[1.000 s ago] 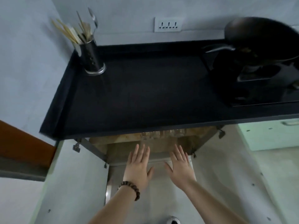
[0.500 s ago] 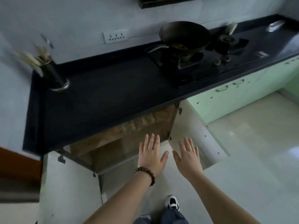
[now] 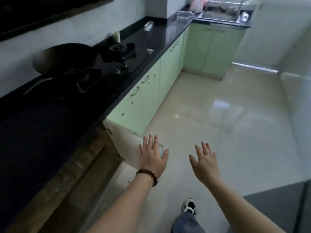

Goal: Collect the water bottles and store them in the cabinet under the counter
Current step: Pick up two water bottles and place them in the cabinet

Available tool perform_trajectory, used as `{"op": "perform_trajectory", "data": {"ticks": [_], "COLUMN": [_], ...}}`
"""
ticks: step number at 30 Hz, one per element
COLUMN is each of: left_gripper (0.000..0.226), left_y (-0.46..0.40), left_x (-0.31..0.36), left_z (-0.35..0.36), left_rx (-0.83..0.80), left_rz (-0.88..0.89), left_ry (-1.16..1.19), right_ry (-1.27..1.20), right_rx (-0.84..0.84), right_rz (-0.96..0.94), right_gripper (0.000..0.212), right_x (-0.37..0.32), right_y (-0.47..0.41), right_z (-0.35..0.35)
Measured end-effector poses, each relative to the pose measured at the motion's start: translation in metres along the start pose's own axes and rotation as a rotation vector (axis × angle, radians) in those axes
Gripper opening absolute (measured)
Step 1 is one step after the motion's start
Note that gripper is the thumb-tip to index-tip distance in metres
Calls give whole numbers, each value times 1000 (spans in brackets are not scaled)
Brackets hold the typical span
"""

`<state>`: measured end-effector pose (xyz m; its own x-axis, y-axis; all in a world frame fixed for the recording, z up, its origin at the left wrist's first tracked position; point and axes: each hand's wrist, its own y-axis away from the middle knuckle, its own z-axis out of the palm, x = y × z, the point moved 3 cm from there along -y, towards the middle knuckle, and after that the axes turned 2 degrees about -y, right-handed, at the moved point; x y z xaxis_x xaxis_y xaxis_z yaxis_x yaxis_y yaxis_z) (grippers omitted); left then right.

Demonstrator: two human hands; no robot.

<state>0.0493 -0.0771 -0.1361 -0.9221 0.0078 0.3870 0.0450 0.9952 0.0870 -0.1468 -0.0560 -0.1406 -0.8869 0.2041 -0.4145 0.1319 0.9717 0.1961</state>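
While both arms reach out over the pale floor (image 3: pixel 218 106), nothing's in either hand. Black counter (image 3: pixel 50 115) runs along the left w/ green cabinet doors (image 3: pixel 151 84) below it; nearest cabinet under the counter (image 3: pixel 80 165) stands open, its door (image 3: pixel 127 140) swung out, inside too dark and blurry to read. Dark wok (image 3: pixel 67 58) sits on the stove. Left hand (image 3: pixel 152 158), palm down, fingers spread wide, beaded bracelet (image 3: pixel 148 175) on the wrist, hovers just beside that open door's edge. Right hand (image 3: pixel 204 163) also spread flat, empty, a bit apart from the left. One water bottle (image 3: pixel 149 26) lies on its side far down the counter, well apart from both hands; another bottle (image 3: pixel 244 16) lies by the sink (image 3: pixel 218 15), even farther off.
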Motion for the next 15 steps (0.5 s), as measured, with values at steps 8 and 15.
{"op": "perform_trajectory", "data": {"ticks": [8,15], "left_gripper": [75,73], "left_y": [-107,-229], "left_x": [106,205], "left_z": [26,33], "left_rx": [-8,25], "left_rz": [103,85], "left_ry": [-23,20], "right_ry": [-71,-90], "right_rx": [108,126], "right_rz": [110,128], "right_gripper": [58,58], "right_x": [84,149], "right_y": [-92,-211], "right_z": [-67,-137]}}
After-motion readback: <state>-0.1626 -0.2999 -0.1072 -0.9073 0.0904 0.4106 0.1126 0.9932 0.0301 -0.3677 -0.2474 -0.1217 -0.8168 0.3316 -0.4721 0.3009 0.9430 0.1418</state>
